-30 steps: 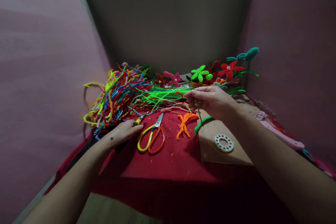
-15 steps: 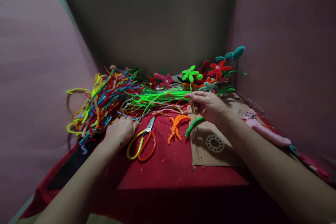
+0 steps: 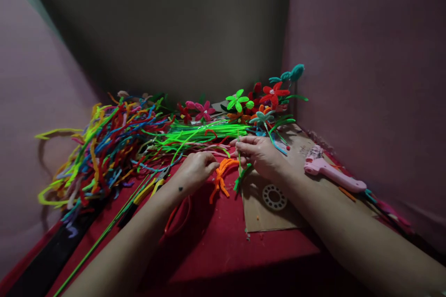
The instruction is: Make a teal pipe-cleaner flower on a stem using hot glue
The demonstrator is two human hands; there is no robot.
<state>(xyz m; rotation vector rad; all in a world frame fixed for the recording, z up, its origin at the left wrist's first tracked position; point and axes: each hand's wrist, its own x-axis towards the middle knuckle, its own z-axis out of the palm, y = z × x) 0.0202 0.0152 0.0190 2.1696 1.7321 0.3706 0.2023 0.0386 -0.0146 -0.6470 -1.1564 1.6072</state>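
Observation:
My right hand pinches a thin green stem with a green pipe-cleaner leaf at its lower end. My left hand is curled with its fingertips at the orange pipe-cleaner flower shape on the red cloth; whether it grips it I cannot make out. The two hands are almost touching. The scissors lie half hidden under my left forearm.
A big tangle of coloured pipe cleaners and a neon green bundle lie at the back left. Finished flowers stand at the back. A cardboard sheet carries a white ring. A pink glue gun lies at the right.
My left hand left the pliers and scissors and moved right to the orange shape. My right hand came down towards it with the stem. The view shifted to the right.

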